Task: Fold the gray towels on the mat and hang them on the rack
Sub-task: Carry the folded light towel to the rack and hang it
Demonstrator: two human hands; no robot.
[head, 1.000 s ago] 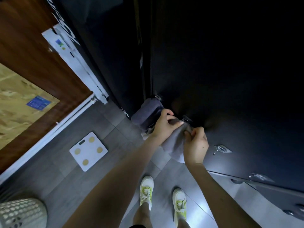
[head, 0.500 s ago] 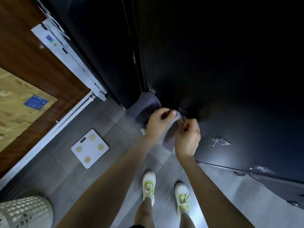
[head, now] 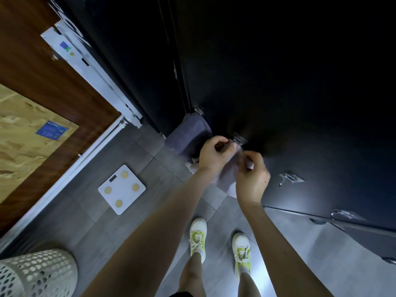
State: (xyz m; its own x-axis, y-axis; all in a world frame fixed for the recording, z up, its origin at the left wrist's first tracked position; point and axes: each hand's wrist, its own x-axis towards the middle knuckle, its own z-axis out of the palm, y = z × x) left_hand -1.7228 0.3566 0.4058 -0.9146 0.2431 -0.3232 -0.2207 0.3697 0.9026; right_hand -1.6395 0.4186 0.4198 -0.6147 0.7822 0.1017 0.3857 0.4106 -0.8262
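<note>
Just left of centre, done with one towel (head: 188, 133), draped from a hook (head: 198, 110). Beside it, pinching a second towel (head: 225, 181) with left hand (head: 212, 155) and right hand (head: 250, 176), fingers curled, at the next hook (head: 237, 139). Seemingly not yet hung. Further right, a spare hook (head: 288, 177).

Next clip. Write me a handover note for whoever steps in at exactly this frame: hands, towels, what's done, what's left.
Hands: the left-hand grip pinches the top of the second gray towel at the wall hook. The right-hand grip pinches the same towel beside it.
Done: the first gray towel hangs from a hook farther left.
Left: seat the held towel on its hook and let go. The bare hooks lie to the right. The mat is out of view, so I cannot tell whether more towels remain.
</note>
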